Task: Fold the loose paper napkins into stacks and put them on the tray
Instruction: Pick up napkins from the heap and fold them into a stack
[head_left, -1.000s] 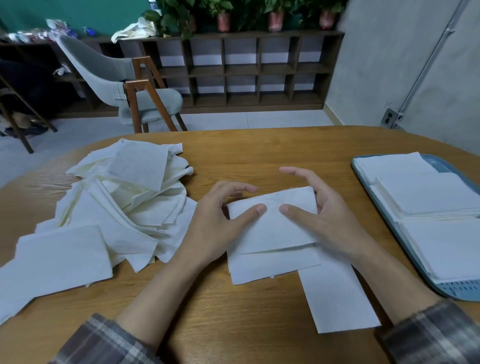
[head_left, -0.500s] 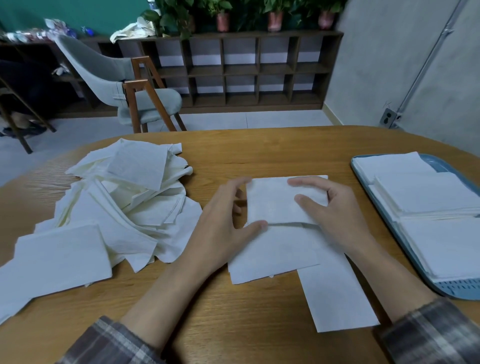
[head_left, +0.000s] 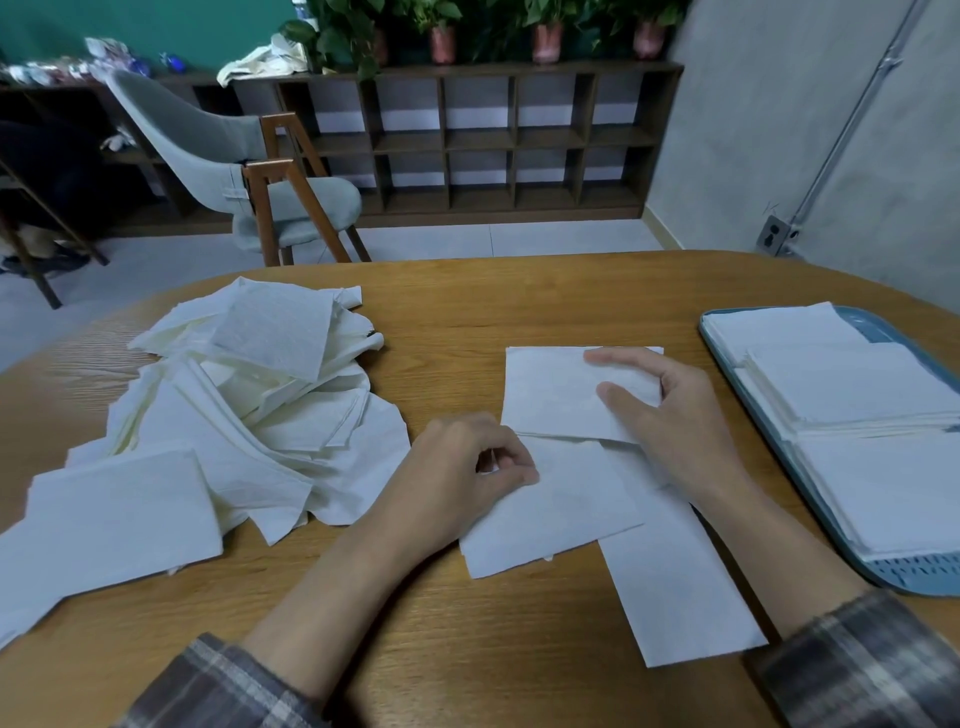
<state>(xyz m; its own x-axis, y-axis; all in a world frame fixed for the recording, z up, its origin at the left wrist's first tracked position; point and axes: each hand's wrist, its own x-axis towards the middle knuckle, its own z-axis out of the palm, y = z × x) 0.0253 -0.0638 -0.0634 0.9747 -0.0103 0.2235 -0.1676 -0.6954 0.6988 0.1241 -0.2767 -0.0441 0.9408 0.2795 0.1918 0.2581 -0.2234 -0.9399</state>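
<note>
Nearest on the bench (head_left: 467, 649), a long napkin (head_left: 675, 587) is laid lengthwise, partly covered by a flat napkin (head_left: 550, 514). The left edge of that flat napkin is pinched by the left hand (head_left: 462, 467), its grip curled together on the paper. Just beyond, a folded napkin (head_left: 561, 389) is pressed down by the right hand (head_left: 675, 415), whose grip is spread apart, thumb and forefinger laid on top. The step in hand is judged to be folding and squaring a stack. Next, the crease probably needs to be flattened and the edges aligned before anything is gathered. Farther off, a loose pile (head_left: 249, 395) lies unfolded at the left. Finished stacks (head_left: 857, 389) are held on the tray (head_left: 924, 571) at the right.
</note>
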